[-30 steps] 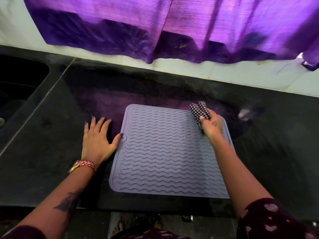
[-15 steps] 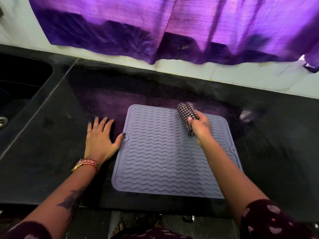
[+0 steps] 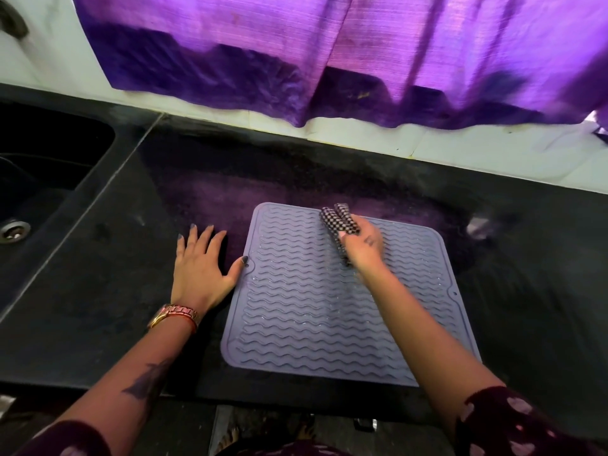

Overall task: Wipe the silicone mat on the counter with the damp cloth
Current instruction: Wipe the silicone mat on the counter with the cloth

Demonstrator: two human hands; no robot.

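Mid-wipe: her right hand [image 3: 363, 246] has its grip clenched round the rolled black-and-white checked cloth [image 3: 339, 220] at the far edge of the lilac wavy-ribbed silicone mat [image 3: 312, 311] on the black worktop [image 3: 98, 291], her flat, released left hand [image 3: 199, 268] steadies its edge, and the near half probably wants strokes next.

Right hand [image 3: 363, 246] grips checked cloth [image 3: 339, 220] on mat [image 3: 312, 311]; left hand [image 3: 200, 266] flat beside it.

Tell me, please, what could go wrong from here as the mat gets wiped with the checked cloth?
1. The left hand lies flat on the counter with only its thumb at the silicone mat edge, so a firm stroke could slide the mat.
2. The right hand grips the checked cloth rolled narrow, so each pass may cover little and leave strips unwiped.
3. The mat's near edge sits close to the counter's front edge, so strokes towards the person might push it over.
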